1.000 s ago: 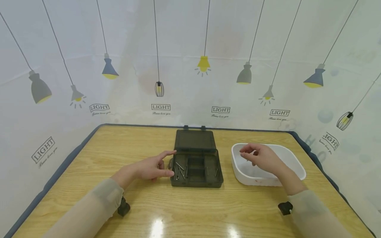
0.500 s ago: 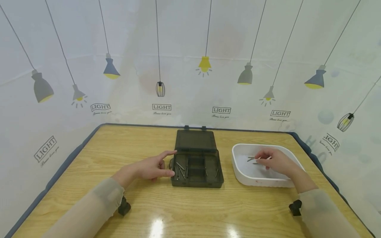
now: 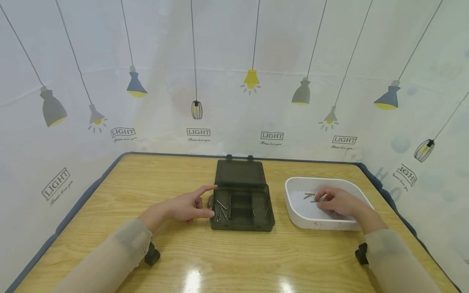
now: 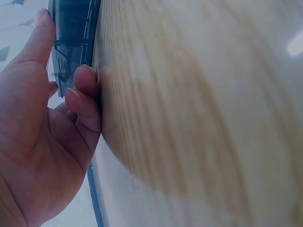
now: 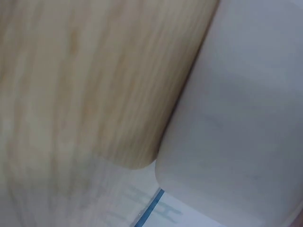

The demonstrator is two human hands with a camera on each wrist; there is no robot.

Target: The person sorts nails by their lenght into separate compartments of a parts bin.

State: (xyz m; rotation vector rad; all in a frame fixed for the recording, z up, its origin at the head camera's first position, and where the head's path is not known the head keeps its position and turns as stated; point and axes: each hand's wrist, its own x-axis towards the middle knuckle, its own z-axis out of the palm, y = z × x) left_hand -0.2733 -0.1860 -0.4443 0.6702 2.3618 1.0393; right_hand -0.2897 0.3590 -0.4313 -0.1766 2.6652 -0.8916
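1 case (image 3: pixel 249 226): right compartment (image 3: pixel 260 203) 2 pins (image 3: pixel 266 213); 1 tray (image 3: pixel 322 224); left fingers (image 3: pixel 203 189) partly spread against case; right fingers (image 3: pixel 325 191) bent, grip unclear

Left hand (image 4: pixel 40 130) — beside a dark box (image 4: pixel 75 30)

right hand (image 3: pixel 340 202) hides part of the floor of white tray (image 3: pixel 318 223); cannot tell whether fingers pinch metal pin (image 3: pixel 314 201). pin ends too small to read. left wrist view: dark case (image 4: pixel 73 33) cut off at top. right wrist view: white tray runs off right edge.
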